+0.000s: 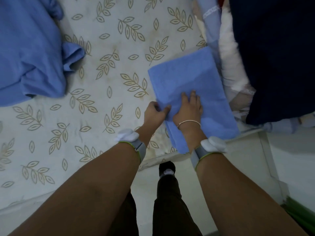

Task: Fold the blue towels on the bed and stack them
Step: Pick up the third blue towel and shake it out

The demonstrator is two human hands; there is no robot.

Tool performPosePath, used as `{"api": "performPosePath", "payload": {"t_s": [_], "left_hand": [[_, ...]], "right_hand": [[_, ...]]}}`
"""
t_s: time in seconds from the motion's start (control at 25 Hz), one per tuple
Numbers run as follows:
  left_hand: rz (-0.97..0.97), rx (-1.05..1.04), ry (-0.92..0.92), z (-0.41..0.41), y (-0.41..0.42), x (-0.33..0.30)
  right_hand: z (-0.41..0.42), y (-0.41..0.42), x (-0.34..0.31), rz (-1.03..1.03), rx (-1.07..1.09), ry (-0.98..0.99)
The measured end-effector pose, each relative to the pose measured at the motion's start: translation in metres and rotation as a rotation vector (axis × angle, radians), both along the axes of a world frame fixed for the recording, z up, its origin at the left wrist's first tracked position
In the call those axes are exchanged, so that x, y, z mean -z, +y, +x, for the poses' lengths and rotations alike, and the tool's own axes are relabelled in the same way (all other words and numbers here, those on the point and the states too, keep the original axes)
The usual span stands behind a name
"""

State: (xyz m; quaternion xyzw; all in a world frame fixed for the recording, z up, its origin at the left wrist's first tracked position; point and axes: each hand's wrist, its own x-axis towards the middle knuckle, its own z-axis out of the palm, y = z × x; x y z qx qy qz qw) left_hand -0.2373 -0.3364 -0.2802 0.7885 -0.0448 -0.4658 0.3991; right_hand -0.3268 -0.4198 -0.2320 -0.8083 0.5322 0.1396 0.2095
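Observation:
A folded blue towel (190, 77) lies as a long strip near the bed's right corner, its near end reaching the mattress edge. My left hand (156, 112) pinches the towel's left edge between thumb and fingers. Palm down, my right hand (189, 108) lies flat on the towel with the fingers spread, just to the right of the left hand. A heap of unfolded blue towels (29, 53) sits at the far left of the bed.
The mattress (102, 99) has a pale cover with a leaf print. A pile of dark navy and white bedding (272, 62) rises right beside the towel. The bed's near edge and the pale floor (255, 167) are below; my legs stand there.

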Motion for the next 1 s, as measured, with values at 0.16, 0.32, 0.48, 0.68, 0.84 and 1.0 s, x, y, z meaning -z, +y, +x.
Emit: {"api": "performPosePath", "payload": {"t_s": [0.16, 0.32, 0.48, 0.68, 0.84, 1.0], "left_hand": [[0.212, 0.154, -0.449, 0.073, 0.099, 0.015], [0.527, 0.109, -0.502, 0.141, 0.214, 0.026], [0.684, 0.1, -0.227, 0.179, 0.293, 0.029], [0.585, 0.214, -0.174, 0.195, 0.308, 0.04], [0.605, 0.2, -0.174, 0.194, 0.311, 0.042], [0.638, 0.163, -0.223, 0.184, 0.305, 0.045]], "right_hand": [[0.054, 0.049, 0.0, 0.004, -0.193, -0.05], [0.114, 0.097, 0.012, 0.085, -0.386, -0.087], [0.178, 0.135, 0.029, 0.187, -0.573, -0.145], [0.266, 0.189, 0.043, 0.219, -0.866, -0.243], [0.327, 0.242, 0.046, 0.13, -1.046, -0.129], [0.358, 0.247, 0.058, 0.066, -1.089, 0.134]]}}
